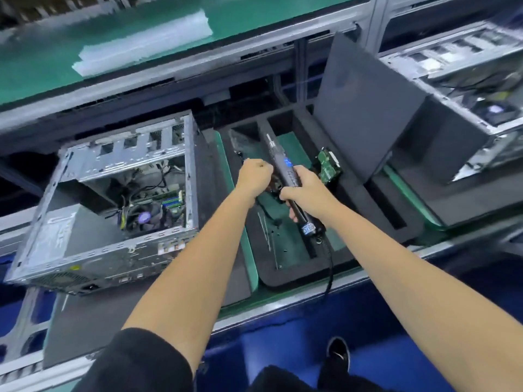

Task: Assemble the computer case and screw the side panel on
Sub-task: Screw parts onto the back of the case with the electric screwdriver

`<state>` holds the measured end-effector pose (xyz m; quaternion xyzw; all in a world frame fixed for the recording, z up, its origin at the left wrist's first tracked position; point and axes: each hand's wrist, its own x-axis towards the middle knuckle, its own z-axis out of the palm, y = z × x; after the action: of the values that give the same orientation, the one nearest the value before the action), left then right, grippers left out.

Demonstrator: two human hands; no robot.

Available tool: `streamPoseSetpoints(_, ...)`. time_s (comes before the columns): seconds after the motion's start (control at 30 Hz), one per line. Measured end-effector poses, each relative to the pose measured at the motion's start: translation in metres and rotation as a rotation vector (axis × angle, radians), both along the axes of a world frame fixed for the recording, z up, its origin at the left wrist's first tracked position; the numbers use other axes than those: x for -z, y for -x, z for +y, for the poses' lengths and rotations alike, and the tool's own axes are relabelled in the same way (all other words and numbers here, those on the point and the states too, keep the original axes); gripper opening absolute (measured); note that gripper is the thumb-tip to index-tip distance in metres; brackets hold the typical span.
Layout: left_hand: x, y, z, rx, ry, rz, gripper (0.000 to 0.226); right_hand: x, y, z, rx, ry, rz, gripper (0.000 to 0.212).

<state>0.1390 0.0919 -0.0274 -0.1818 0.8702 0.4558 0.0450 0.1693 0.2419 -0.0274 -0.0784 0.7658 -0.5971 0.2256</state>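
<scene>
My right hand (304, 190) grips the electric screwdriver (285, 179) above the black foam tray (365, 219). My left hand (254, 176) is curled into a fist beside it; whether it pinches anything I cannot tell. In the tray lie thin rods (267, 236) and a green circuit board (328, 166). The open computer case (113, 205) sits left, its side panel (365, 108) leaning upright beyond the tray.

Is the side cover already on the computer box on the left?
No, the computer case on the left lies open, so its fan, wires and boards show, while the right hand grips the electric screwdriver.
</scene>
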Motion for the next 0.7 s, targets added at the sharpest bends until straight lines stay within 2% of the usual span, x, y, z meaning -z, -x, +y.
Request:
streamPoseSetpoints(0.1,0.04,-0.004,0.014,0.215,0.181,-0.146,0.012,0.031,0.016,0.016,-0.027,-0.054,-0.057,0.038)
streamPoseSetpoints(0.17,0.061,-0.005,0.018,0.384,0.355,-0.246,0.008,0.047,0.023,0.02,-0.037,-0.064,-0.084,0.035)
streamPoseSetpoints(0.27,0.087,-0.009,0.02,0.519,0.627,-0.312,0.005,0.063,0.029,0.02,-0.048,-0.058,-0.139,0.028)
streamPoseSetpoints(0.37,0.108,-0.01,0.019,0.634,0.872,-0.315,0.017,0.075,0.033,0.018,-0.047,-0.06,-0.166,0.025)
streamPoseSetpoints(0.57,0.136,-0.003,0.027,0.69,0.922,-0.38,0.028,0.089,0.041,0.012,-0.06,-0.049,-0.207,0.029)
streamPoseSetpoints(0.7,0.146,0.004,0.029,0.647,0.79,-0.485,0.033,0.094,0.045,0.009,-0.044,-0.046,-0.221,0.03)
